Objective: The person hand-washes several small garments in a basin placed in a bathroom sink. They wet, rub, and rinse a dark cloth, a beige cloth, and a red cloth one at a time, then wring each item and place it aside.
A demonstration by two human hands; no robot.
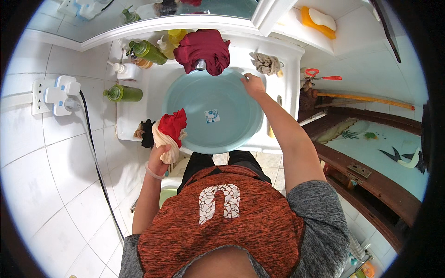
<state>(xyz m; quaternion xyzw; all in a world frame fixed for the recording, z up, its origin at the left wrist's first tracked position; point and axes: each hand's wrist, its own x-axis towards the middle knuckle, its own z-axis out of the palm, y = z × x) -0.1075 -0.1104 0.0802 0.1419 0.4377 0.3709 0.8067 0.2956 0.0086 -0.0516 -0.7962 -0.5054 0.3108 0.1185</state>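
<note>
Red and cream cloths (170, 130), bunched and twisted together, are held in my left hand (160, 160) over the basin's lower left rim. A light blue plastic basin (240, 139) with a small sticker on its bottom sits in the white sink. My right hand (253, 84) touches the basin's upper right rim; its fingertips are partly hidden, so I cannot tell whether they grip it. A dark red cloth (203, 48) is draped over the metal faucet (200, 65) behind the basin. Black and brown fabric (146, 132) lies on the sink's left edge.
Green bottles (129, 93) and a white pump bottle (128, 71) stand or lie at the left. A mesh bath puff (266, 63) rests on the right ledge. A mirror cabinet (167, 21) overhangs the back. Power cords (91, 139) hang along the left wall; a brown door (368, 163) stands right.
</note>
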